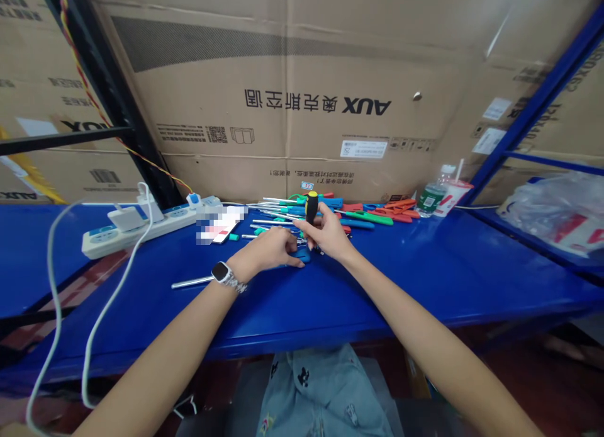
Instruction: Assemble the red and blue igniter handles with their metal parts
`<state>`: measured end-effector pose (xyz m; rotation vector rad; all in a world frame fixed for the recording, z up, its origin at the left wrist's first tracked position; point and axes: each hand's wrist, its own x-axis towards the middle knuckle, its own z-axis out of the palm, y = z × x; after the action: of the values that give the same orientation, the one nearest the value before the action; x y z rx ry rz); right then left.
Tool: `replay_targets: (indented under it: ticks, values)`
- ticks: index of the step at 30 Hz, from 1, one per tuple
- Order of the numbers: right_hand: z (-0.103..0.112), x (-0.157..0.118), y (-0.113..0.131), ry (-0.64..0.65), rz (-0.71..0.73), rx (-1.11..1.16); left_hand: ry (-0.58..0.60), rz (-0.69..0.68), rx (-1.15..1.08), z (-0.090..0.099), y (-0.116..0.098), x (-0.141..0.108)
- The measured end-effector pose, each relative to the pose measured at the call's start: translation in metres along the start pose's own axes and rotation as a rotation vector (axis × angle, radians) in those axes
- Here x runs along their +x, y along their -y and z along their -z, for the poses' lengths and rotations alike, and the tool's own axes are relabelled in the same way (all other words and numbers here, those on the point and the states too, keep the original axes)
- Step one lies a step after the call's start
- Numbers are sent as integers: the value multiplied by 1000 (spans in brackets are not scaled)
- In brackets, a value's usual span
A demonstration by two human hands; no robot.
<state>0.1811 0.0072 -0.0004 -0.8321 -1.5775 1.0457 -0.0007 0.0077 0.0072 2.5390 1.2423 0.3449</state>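
Observation:
My right hand is closed around a screwdriver with a black and yellow handle, held upright with its shaft pointing down. Under my left hand, fingers bent, lies a blue-handled tool whose silver metal rod sticks out to the left along the tabletop. The screwdriver's lower end is by the blue handle; my fingers hide its tip, so contact cannot be told. Behind both hands is a pile of similar rod tools with blue, green and orange handles.
A white power strip with plugs and cables lies on the blue table at left, near a partly blurred white item. A bottle and a cup stand at back right, beside a plastic bag. Cardboard closes off the back.

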Motion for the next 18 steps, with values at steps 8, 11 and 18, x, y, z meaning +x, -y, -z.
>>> replay_targets:
  ticks: [8,11,18]
  values:
    - [18,0,11,125,-2,2,6,-25,18,0,-2,1]
    - [8,3,4,-40,22,5,-5,-19,-1,0,-3,0]
    - [17,-5,13,131,-95,38,-6,-15,12,-1,0,1]
